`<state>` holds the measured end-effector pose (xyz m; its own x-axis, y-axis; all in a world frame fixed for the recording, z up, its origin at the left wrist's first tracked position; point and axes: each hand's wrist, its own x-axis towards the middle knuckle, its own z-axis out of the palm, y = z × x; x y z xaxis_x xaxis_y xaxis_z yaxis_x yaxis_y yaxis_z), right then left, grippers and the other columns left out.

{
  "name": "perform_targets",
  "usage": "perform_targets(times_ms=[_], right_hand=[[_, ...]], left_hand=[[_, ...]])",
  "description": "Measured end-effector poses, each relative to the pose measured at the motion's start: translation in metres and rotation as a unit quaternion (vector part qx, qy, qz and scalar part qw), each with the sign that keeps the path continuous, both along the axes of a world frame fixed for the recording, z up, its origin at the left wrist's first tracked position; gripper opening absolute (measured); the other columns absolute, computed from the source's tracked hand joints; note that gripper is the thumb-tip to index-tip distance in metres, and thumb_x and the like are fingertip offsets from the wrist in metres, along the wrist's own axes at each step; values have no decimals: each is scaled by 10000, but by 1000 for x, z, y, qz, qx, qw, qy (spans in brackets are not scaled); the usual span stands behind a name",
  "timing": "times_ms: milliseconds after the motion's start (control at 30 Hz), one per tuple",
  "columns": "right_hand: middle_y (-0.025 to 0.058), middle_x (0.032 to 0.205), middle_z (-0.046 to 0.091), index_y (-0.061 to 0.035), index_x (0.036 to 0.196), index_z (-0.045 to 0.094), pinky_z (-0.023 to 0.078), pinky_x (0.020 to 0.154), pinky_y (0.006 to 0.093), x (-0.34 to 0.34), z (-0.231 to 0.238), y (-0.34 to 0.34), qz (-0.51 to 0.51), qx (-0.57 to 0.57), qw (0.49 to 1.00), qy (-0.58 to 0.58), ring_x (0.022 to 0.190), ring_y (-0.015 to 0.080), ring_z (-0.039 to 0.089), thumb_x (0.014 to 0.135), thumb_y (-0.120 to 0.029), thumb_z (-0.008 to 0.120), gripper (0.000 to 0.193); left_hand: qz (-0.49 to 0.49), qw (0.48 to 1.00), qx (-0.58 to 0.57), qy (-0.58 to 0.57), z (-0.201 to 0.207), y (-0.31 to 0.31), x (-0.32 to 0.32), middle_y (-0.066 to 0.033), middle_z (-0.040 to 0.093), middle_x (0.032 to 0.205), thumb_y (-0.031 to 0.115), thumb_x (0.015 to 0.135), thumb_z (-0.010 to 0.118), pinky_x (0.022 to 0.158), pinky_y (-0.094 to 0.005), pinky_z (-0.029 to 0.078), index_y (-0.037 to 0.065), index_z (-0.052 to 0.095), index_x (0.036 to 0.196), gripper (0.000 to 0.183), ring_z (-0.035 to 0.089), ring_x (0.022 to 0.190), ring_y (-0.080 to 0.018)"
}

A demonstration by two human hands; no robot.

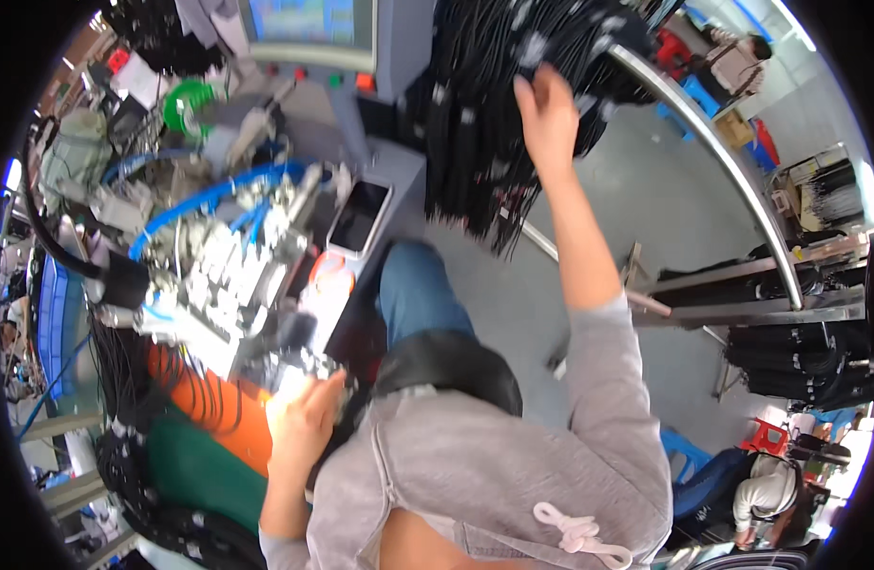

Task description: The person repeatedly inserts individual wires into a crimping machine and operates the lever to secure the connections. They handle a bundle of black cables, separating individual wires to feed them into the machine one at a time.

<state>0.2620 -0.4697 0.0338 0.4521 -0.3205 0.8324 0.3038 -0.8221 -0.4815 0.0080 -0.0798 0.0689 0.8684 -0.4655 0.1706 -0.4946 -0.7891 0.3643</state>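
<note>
My right hand (551, 119) is raised at the front of a thick bunch of black cables (475, 123) hanging from a metal rack. Its thumb stands apart from the bent fingers, so it looks open, and no cable shows in it; the tips are blurred. Small pale connectors dot the bunch. Lower left, my left hand (304, 418) is closed beside the bright metal parts of a bench machine (237, 275). What its fingers grip, if anything, cannot be made out. Glare washes out part of the machine there.
A phone (361, 218) lies at the bench edge, below a screen (308, 24) with coloured buttons. A curved metal rail (731, 161) stands on the right. More black cables (798, 361) hang beyond it. An orange panel (218, 408) lies left of my left hand. Other people sit farther off.
</note>
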Motion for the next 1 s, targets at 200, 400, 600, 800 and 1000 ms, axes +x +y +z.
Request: perform_targets(times_ms=[200,400,600,800,1000], right_hand=[[326,1180,452,117,1364,272,387,961,433,74,-4,43,-196,26,980,-33,1088,458,464,745,-255,755,868],[220,905,638,106,1085,530,490,774,376,63,20,11,-121,109,987,4,792,341,623,684,-284,818,629],[31,736,627,-24,894,638,457,583,292,45,58,-26,150,396,877,228,605,162,557,725,-250,776,314],[92,707,586,-19,857,579,468,632,289,4,102,-72,223,420,862,175,655,206,577,779,-136,697,183],[98,700,516,14,857,546,404,648,262,-70,184,-117,250,358,892,121,670,180,490,847,-174,595,195]], left_hand=[[10,1000,-4,1,-7,7,-5,-55,609,744,54,784,658,519,-322,428,69,680,987,204,572,576,-218],[70,997,-36,19,-22,35,-28,-58,621,751,54,784,664,533,-315,445,73,686,976,194,586,591,-221],[66,996,-47,27,-40,36,-29,-23,616,768,92,776,657,543,-309,447,111,688,970,198,575,601,-195],[39,999,-24,0,-28,35,-28,-21,593,738,109,777,659,532,-320,440,115,683,967,192,566,592,-200],[21,1000,6,-11,-28,57,-27,-14,592,767,94,762,651,556,-330,444,115,667,981,221,577,625,-204]])
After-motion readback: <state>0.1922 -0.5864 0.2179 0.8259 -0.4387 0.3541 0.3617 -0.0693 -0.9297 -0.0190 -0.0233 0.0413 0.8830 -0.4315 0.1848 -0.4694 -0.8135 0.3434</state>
